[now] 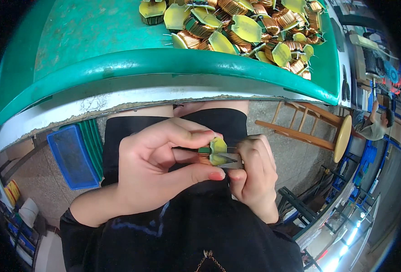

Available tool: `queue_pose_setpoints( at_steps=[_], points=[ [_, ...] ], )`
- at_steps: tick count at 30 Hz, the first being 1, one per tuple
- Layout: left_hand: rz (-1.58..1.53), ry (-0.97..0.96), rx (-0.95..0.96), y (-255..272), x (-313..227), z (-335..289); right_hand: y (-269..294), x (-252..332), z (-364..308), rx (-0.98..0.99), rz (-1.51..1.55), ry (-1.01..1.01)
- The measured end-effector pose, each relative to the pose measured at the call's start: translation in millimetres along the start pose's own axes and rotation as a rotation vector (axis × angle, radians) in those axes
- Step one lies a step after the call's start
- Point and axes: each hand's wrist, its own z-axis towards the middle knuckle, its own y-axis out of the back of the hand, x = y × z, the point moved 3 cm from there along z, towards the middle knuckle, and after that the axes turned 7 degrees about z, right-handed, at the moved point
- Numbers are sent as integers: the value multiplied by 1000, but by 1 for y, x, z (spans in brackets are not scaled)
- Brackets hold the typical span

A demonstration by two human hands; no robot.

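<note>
In front of my lap, my left hand (159, 158) pinches a copper-wound coil (204, 155) between thumb and fingers. A yellow-green plate (218, 149) is fixed on the coil's right side, and thin wire leads stick out from it to the right. My right hand (257, 174) is closed round a small metal tool (233, 161) with tapering jaws. The tool's tips lie against or just in front of the plate, close to the leads. Its handle is hidden in my fingers, so its exact kind is unclear.
Beyond my knees a green tray (132, 61) rests on a white table edge (119, 93). Many similar coils (245, 29) are heaped at its right. A blue crate (73, 156) stands at lower left, a wooden stool (343, 138) at right. Another person (373, 127) is farther right.
</note>
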Motion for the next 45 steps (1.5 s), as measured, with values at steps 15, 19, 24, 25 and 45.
queue_pose_setpoints(
  at_steps=[15, 19, 24, 25, 45],
  points=[
    [156, -48, 44, -2, 3, 1, 0, -1, -6, -27, -114, 47],
    [93, -37, 21, -3, 4, 2, 3, -2, -5, -40, -92, 29],
    [-107, 178, 48, -1, 1, 3, 14, -8, -2, 112, 150, -206],
    [-155, 235, 62, -2, 1, 4, 15, -9, -1, 144, 198, -252],
    [-155, 423, 131, -1, 0, 4, 9, 1, 10, 260, 269, -339]
  ],
)
